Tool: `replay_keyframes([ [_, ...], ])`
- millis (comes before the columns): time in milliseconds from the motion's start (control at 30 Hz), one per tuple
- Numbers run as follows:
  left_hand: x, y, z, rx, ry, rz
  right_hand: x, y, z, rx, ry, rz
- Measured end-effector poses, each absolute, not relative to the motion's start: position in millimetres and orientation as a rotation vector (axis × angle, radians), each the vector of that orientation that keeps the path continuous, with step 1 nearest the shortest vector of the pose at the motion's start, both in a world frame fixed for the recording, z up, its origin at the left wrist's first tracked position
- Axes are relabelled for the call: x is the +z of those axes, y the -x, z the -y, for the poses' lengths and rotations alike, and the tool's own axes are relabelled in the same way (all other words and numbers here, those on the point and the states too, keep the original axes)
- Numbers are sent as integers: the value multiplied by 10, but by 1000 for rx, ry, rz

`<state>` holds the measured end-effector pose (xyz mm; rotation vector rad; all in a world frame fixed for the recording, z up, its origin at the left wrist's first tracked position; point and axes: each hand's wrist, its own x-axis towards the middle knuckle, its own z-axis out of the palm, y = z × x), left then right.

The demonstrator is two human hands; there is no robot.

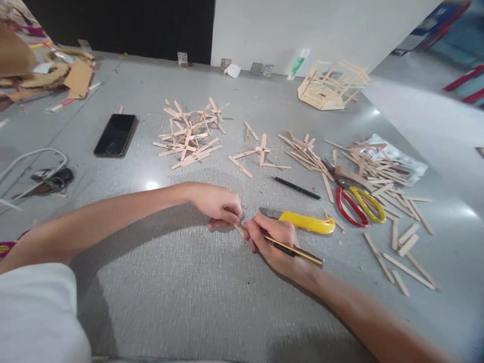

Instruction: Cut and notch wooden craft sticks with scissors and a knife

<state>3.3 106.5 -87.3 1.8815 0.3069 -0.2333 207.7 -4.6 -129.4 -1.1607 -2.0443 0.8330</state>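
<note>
My left hand [219, 204] is closed in a pinch on a small wooden craft stick [239, 230], most of it hidden by the fingers. Close beside it, my right hand [273, 237] grips a slim gold-and-black pen-shaped tool [295, 250] like a pencil; its tip is hidden, so I cannot tell whether it is a pen or a craft knife. The right fingertips are at the stick's lower end. Just beyond the right hand lies a yellow-handled knife [307, 222], with a black pen [297, 187] further back.
Joined craft sticks [189, 136] lie in a pile behind my hands. Red-and-yellow-handled scissors [353, 201] rest by loose sticks [381, 171] on the right. A wooden stick frame [328, 91] stands at the back, a phone [116, 135] and cable [34, 154] at left.
</note>
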Motion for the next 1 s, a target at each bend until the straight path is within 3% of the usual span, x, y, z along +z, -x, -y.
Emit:
replay_keyframes([
  [433, -917, -18, -1066, -253, -1829, -339, -1304, -2078, 33, 934, 1155, 2029],
  [767, -942, -14, -1029, -173, -1859, -344, -1336, -2019, 37, 597, 1056, 2183],
  [1000, -963, 1, -1036, -186, -1829, -367, -1328, -2081, 35, 641, 967, 2269],
])
